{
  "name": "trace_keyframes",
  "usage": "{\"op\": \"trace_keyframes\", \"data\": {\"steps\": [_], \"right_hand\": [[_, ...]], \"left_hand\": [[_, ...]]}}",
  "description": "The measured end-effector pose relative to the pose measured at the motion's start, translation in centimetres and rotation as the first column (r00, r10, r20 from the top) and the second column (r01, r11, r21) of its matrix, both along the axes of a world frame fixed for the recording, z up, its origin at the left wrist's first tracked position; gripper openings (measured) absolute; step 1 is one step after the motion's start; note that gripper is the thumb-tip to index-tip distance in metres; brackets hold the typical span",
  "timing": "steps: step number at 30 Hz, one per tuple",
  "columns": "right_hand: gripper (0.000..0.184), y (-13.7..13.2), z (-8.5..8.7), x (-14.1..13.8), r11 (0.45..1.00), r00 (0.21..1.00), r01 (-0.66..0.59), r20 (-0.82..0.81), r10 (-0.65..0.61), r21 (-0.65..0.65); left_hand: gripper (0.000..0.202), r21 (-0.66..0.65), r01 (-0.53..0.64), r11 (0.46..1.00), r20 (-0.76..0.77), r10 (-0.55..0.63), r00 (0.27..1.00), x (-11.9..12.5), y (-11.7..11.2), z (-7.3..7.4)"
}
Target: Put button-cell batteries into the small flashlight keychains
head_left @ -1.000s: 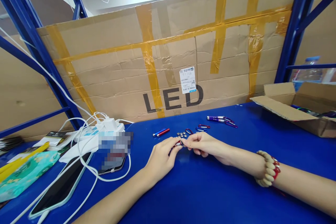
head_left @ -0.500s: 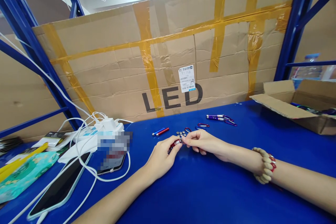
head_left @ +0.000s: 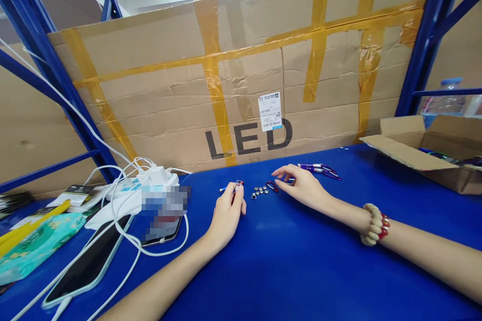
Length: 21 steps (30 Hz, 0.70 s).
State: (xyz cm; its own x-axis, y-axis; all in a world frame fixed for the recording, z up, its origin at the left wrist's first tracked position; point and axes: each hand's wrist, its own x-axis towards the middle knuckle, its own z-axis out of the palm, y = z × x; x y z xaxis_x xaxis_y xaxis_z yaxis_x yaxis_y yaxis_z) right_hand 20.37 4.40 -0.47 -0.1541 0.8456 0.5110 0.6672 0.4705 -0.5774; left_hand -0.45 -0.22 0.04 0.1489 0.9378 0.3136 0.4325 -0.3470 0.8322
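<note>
My left hand (head_left: 227,209) lies on the blue table (head_left: 301,261) with its fingers curled round a small red torch (head_left: 237,184). A blue torch tube (head_left: 223,189) lies just beside it. My right hand (head_left: 302,188), with a bead bracelet on the wrist, reaches forward with fingers apart over a blue carabiner (head_left: 290,179). Between the hands lie a red carabiner (head_left: 271,186) and several silver button cells (head_left: 259,191). Purple torches with carabiners (head_left: 318,168) lie a little beyond my right hand.
A taped cardboard sheet marked LED (head_left: 244,90) stands along the back. An open cardboard box (head_left: 422,158) sits at the right. At the left are a power strip with chargers and white cables (head_left: 154,179), two phones (head_left: 88,267) (head_left: 162,230) and a teal packet (head_left: 35,251). Blue rack posts (head_left: 422,55) flank the table.
My hands have parted. The left one moved back and left with the red torch to the tubes; the right one let go and reached back towards the carabiners.
</note>
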Motion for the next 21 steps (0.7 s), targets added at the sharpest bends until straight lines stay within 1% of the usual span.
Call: {"op": "trace_keyframes", "data": {"steps": [3,5,7,9,11,14,21], "right_hand": [[0.021,-0.3,-0.2,0.0,0.998,0.980,-0.028,0.197,0.016,0.059],[0.029,-0.6,-0.2,-0.2,0.992,0.951,-0.075,0.308,0.042,0.097],[0.036,-0.9,-0.2,-0.3,0.988,0.920,-0.118,0.385,0.070,0.104],[0.035,-1.1,-0.1,-0.4,0.987,0.900,-0.136,0.427,0.085,0.091],[0.030,-1.1,-0.1,-0.5,0.987,0.895,-0.134,0.439,0.083,0.086],[0.021,-1.1,0.1,-0.6,0.987,0.905,-0.137,0.416,0.091,0.081],[0.017,-1.4,0.1,-0.8,0.986,0.929,-0.163,0.343,0.140,0.037]], "left_hand": [[0.034,-0.030,0.008,1.000,0.056,-0.006,0.998,0.1,-0.1,0.0],[0.034,-0.041,0.017,0.999,0.088,-0.013,0.996,0.2,-0.1,0.1],[0.034,-0.050,0.028,0.998,0.111,-0.022,0.994,0.2,-0.2,0.1],[0.033,-0.053,0.033,0.998,0.121,-0.027,0.992,0.3,-0.2,0.2],[0.034,-0.049,0.038,0.998,0.118,-0.032,0.992,0.3,-0.2,0.2],[0.033,-0.049,0.048,0.998,0.097,-0.043,0.994,0.2,-0.2,0.1],[0.034,-0.072,0.066,0.995,0.126,-0.056,0.990,0.2,0.1,-0.2]]}}
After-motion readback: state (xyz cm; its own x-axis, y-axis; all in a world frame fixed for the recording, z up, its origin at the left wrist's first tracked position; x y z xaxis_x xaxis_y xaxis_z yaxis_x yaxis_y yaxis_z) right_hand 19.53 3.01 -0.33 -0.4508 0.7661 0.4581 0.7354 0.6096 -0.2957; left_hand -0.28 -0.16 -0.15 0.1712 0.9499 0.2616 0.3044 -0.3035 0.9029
